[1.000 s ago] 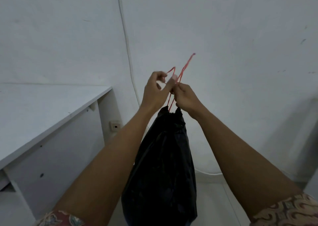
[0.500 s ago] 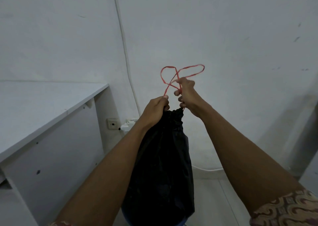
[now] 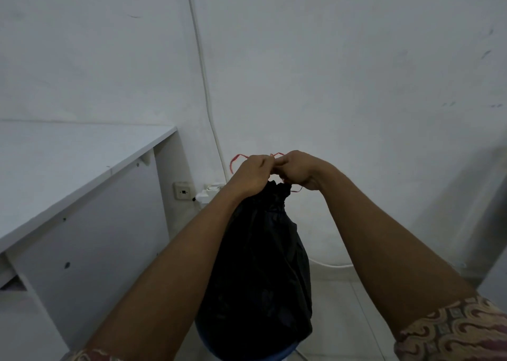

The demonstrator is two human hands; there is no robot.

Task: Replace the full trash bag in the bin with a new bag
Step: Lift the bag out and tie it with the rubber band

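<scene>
At the middle, over the gathered neck of the bag: left hand (image 3: 251, 175) and right hand (image 3: 300, 169) side by side, knuckles touching, fingers curled, each pinching the red string (image 3: 236, 160). Loose loops of string out to the left and just above the knuckles. Below, black trash bag (image 3: 263, 264) cinched tight, bulging between the forearms, bottom meeting the blue bin (image 3: 279, 353) at the near edge. Left, a white desk (image 3: 68, 163); far, a wall socket (image 3: 182, 191) and white cable (image 3: 203, 72).

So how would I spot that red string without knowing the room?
Right of the white desk is a black trash bag. At its gathered neck the left hand and right hand meet, and the thin drawstring loops out beside them, the only red line against the pale wall.
</scene>
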